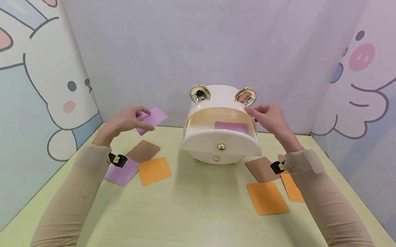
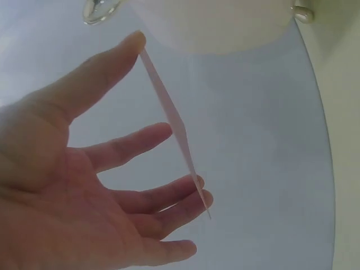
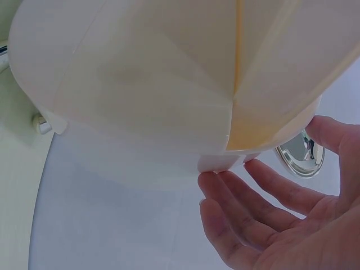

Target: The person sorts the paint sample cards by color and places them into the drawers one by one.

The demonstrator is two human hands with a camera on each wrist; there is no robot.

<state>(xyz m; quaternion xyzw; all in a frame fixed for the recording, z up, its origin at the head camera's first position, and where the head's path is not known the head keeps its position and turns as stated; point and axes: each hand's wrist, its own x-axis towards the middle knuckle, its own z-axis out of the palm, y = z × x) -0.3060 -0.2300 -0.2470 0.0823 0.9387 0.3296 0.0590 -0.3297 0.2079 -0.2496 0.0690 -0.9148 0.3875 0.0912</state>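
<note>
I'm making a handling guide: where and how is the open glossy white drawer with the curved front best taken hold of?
Probably by the round, shiny gold knob at the middle of its front, pinched from the near side. The drawer juts out toward the viewer, and the knob stands out from its smooth, curved front.

Head: behind, above left hand (image 1: 127, 120) and right hand (image 1: 271, 119), facing forward-down, farthest.
Left wrist: close, facing palm.
Right wrist: close, facing palm.
Shared: white drawer cabinet (image 1: 205, 141) between the hands.

no readable text, no legible labels, brands, numbers, signs
</note>
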